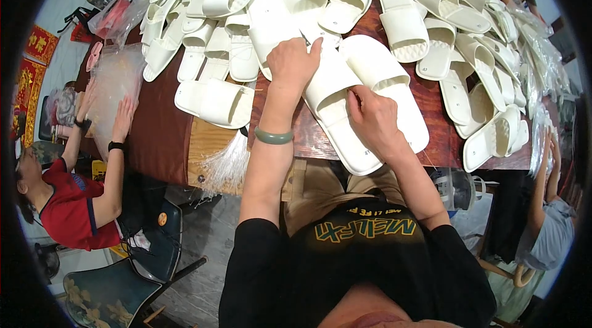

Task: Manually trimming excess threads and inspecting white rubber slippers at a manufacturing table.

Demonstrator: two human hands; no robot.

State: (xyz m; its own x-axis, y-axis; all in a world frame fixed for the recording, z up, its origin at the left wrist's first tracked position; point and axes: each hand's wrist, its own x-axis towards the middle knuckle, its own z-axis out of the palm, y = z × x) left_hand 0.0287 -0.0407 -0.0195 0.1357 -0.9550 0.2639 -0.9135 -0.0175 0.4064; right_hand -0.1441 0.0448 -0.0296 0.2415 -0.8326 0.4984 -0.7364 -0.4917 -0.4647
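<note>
Two cream slide slippers lie side by side at the near edge of the dark wooden table [160,137], soles toward the person. The left hand [293,63] rests flat, fingers spread and closed on nothing, on the far end of the left slipper [336,112]; a green bangle [273,137] circles that wrist. The right hand [372,119] lies over the inner edge of the same slipper, fingertips pinched narrowly at the seam where it touches the right slipper [388,87]; whether anything small sits in that pinch cannot be told. Behind both, a heap of matching slippers [345,1] covers the table to its far edge. A bundle of clear plastic ties [227,164] hangs off the near edge to the left. At the left edge, another person's hands [122,119] press on clear plastic bags [114,81].
</note>
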